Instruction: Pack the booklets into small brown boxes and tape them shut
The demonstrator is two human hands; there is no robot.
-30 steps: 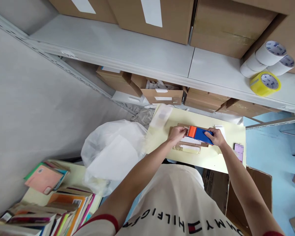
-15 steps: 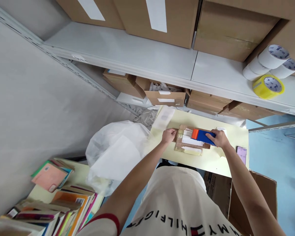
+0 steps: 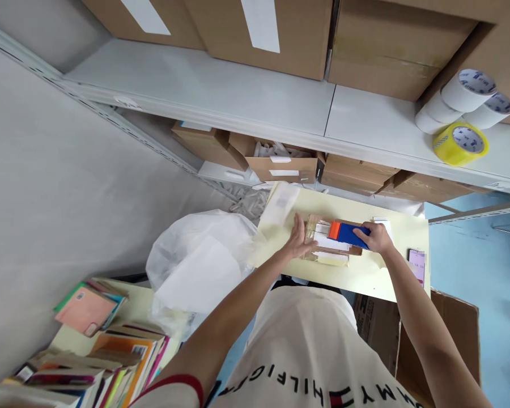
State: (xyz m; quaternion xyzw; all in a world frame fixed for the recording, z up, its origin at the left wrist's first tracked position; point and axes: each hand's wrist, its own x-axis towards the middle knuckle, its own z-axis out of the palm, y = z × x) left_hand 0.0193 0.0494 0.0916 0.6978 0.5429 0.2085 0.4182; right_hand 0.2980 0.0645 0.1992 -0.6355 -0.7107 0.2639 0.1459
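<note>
A small cardboard parcel (image 3: 310, 242) with clear tape and white labels lies on the pale yellow table. My right hand (image 3: 378, 237) grips a flat blue tool with an orange end (image 3: 349, 234); its exact kind is unclear. The orange end rests over the label on the parcel's upper part, and the tool covers some of the label. At the parcel's left edge, my left hand (image 3: 298, 241) has its fingers spread, with the thumb against the cardboard and the other fingers pointing away from me.
A phone (image 3: 416, 266) lies at the table's right end. White plastic bags (image 3: 199, 260) bulge on the left, beyond stacked books (image 3: 123, 362). Above the table runs a shelf (image 3: 195, 85) with cartons and tape rolls (image 3: 461, 144). An open carton (image 3: 454, 323) stands below right.
My left hand has gone from pinching at the parcel's left edge to spread fingers beside it, thumb on the box. My right hand still holds the blue tool over the label.
</note>
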